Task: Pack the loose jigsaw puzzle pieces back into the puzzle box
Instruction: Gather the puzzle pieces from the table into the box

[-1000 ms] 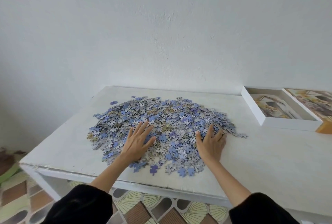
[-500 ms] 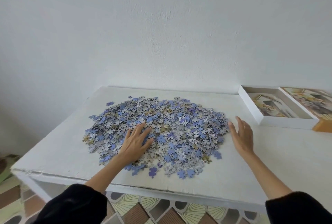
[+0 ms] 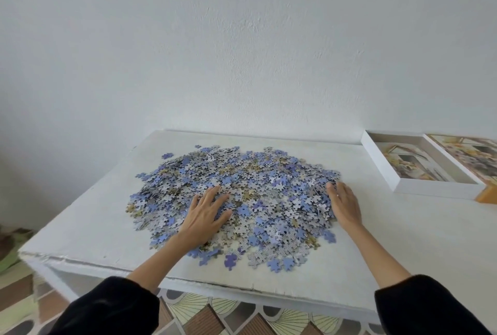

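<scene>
A wide, low heap of blue, grey and tan puzzle pieces (image 3: 258,173) covers the middle of the white table (image 3: 403,240). My left hand (image 3: 205,217) lies flat on the heap's near left part, fingers spread. My right hand (image 3: 344,205) stands on its edge against the heap's right border, fingers straight and touching the pieces. The open white puzzle box (image 3: 395,181) sits at the far right of the table, its inside showing a printed picture, with no loose pieces seen in it.
The box lid (image 3: 473,154), picture side up, lies right of the box, with an orange object (image 3: 488,194) at its near corner. The wall runs along the table's back. The table's front edge is chipped. A few stray pieces (image 3: 231,260) lie near the front.
My right hand left the heap, swung out to the right, and has now come back against the heap's right border, nudging pieces inward. My left hand stayed flat on the heap.
</scene>
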The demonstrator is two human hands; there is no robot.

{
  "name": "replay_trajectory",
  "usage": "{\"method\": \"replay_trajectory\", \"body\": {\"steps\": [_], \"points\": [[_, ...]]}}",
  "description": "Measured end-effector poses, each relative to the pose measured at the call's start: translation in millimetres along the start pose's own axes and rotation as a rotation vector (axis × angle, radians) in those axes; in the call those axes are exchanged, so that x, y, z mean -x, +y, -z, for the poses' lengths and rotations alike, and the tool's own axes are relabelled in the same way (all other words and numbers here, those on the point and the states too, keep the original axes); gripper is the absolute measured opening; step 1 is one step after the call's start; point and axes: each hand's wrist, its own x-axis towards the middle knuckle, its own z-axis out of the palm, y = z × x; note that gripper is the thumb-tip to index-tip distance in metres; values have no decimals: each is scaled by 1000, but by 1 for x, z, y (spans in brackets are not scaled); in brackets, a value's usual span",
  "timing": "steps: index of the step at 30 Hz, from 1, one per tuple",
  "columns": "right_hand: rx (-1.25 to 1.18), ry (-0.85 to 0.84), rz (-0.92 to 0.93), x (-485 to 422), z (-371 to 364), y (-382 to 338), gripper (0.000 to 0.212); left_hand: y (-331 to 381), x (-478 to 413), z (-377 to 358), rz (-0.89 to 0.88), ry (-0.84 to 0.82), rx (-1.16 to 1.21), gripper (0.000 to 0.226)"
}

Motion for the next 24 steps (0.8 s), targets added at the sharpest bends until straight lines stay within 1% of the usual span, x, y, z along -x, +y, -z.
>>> {"method": "replay_trajectory", "body": {"steps": [1, 2, 3, 5, 8, 10, 13, 17, 20, 24], "points": [[-32, 2, -9, 2, 1, -1, 125, 1, 0, 1, 0, 4, 31, 98], [-44, 11, -6, 7, 1, -3, 128, 1, 0, 4, -5, 8, 70, 96], [-40, 25, 22, 14, 1, -3, 125, -1, 0, 8, -17, 10, 105, 95], [-1, 16, 142, 36, 0, -3, 115, -6, -2, 19, -63, 18, 151, 96], [88, -125, 325, 75, -2, -2, 103, -13, 6, 34, -152, -10, 201, 92], [237, -219, 389, 94, -4, -4, 107, -10, 18, 37, -205, -63, 161, 92], [420, -321, 427, 108, -12, -11, 115, 4, 35, 29, -252, -96, 70, 97], [480, -392, 452, 115, -22, -27, 120, 24, 43, 17, -274, -147, -15, 104], [499, -400, 458, 115, -31, -38, 122, 31, 44, 8, -283, -192, -83, 107], [536, -371, 420, 105, -42, -46, 122, 29, 38, 5, -259, -191, -112, 96]]}}
